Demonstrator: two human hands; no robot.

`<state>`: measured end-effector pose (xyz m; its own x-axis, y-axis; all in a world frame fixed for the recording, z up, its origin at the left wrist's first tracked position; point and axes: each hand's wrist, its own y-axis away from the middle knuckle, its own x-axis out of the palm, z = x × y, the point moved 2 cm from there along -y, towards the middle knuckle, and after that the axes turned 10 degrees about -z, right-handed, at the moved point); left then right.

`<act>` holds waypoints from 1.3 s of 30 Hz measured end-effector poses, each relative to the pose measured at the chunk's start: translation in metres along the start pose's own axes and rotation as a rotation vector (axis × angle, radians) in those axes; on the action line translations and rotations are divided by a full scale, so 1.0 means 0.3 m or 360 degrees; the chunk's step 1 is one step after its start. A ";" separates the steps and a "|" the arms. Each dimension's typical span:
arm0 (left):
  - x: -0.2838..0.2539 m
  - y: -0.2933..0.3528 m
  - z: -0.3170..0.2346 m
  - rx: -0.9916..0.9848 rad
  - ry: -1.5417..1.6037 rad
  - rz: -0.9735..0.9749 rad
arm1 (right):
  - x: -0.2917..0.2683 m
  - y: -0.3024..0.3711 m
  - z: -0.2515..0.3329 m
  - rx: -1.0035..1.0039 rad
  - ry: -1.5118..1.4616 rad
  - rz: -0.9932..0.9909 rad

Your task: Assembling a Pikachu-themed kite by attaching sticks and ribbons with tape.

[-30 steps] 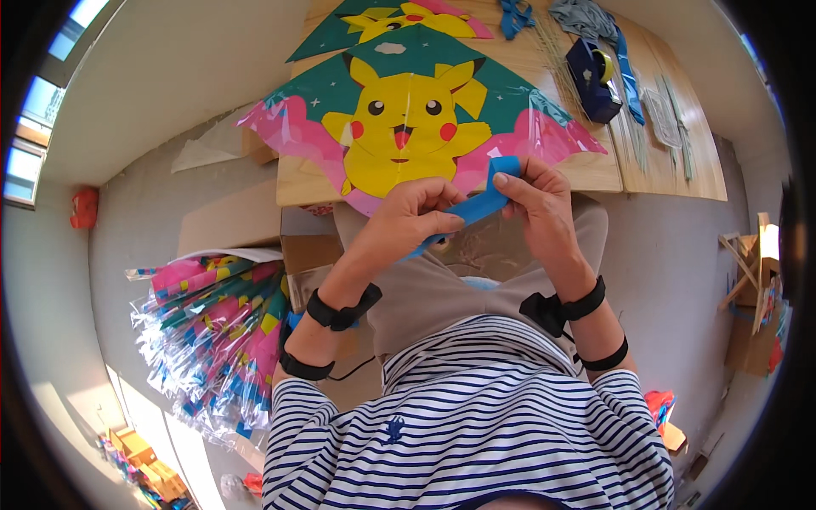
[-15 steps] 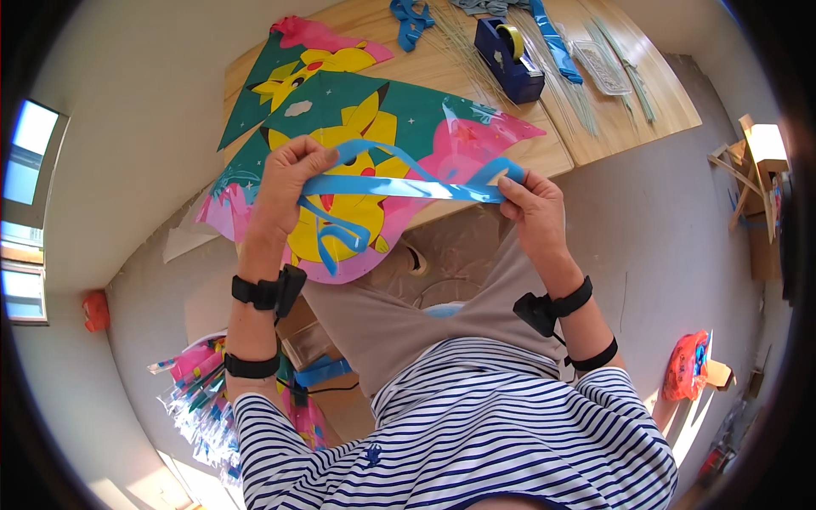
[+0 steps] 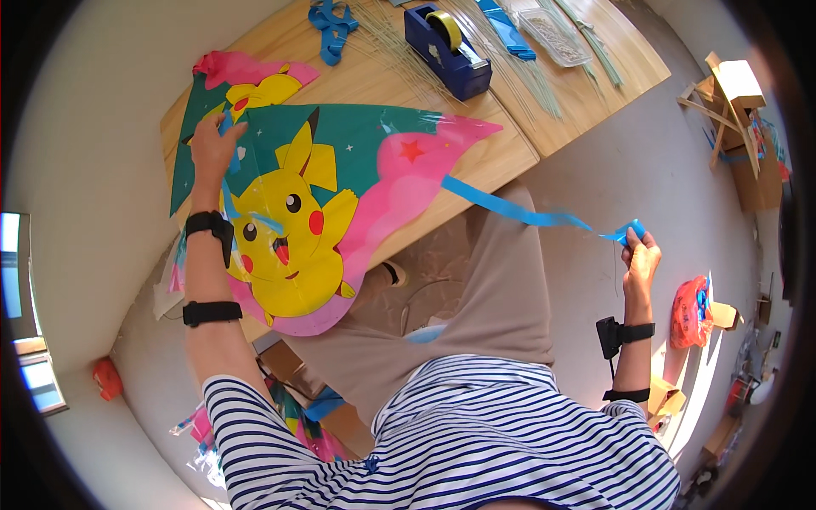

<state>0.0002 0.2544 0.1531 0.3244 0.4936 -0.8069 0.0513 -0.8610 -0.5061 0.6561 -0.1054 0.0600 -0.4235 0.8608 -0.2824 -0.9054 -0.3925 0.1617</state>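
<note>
A printed kite sheet (image 3: 340, 183), green and pink with a large yellow cartoon figure, lies over the table's near edge. Above its left side, my left hand (image 3: 216, 151) is closed on a blue ribbon, part of which hangs below the fingers. Far out to the right, over the floor, my right hand (image 3: 642, 257) pinches one end of a blue ribbon strip (image 3: 510, 211). That strip runs from the sheet's pink right part toward my right hand, blurred near the hand. Whether both hands hold the same ribbon, I cannot tell.
A second kite sheet (image 3: 189, 170) lies partly beneath the first. At the back of the wooden table (image 3: 544, 140) are a blue tape dispenser (image 3: 446, 55), thin rods (image 3: 544, 89), a clear tray (image 3: 554, 38) and a blue ribbon bundle (image 3: 331, 32). A red bag (image 3: 690, 313) sits on the right-hand floor.
My hands have moved far apart, left hand to the left and right hand to the right and lower. The blue ribbon, looped between them before, now trails out toward the right.
</note>
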 end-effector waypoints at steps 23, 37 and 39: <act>-0.046 0.693 0.262 -0.0012 -0.0095 0.0590 | 0.105 0.289 0.504 -0.0896 -0.0702 0.0745; -0.272 0.895 -0.719 -0.0890 0.2401 0.0800 | 0.459 0.914 0.351 -0.2563 0.0276 0.0753; -0.274 0.919 -0.726 -0.0939 0.2402 0.0715 | 0.456 0.939 0.338 -0.2630 0.0295 0.0693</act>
<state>0.1934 -0.0503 0.1461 0.9451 -0.0369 0.3247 -0.0816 -0.9888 0.1251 0.3459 -0.0655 0.1629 -0.5168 0.6092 -0.6015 0.2516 -0.5635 -0.7868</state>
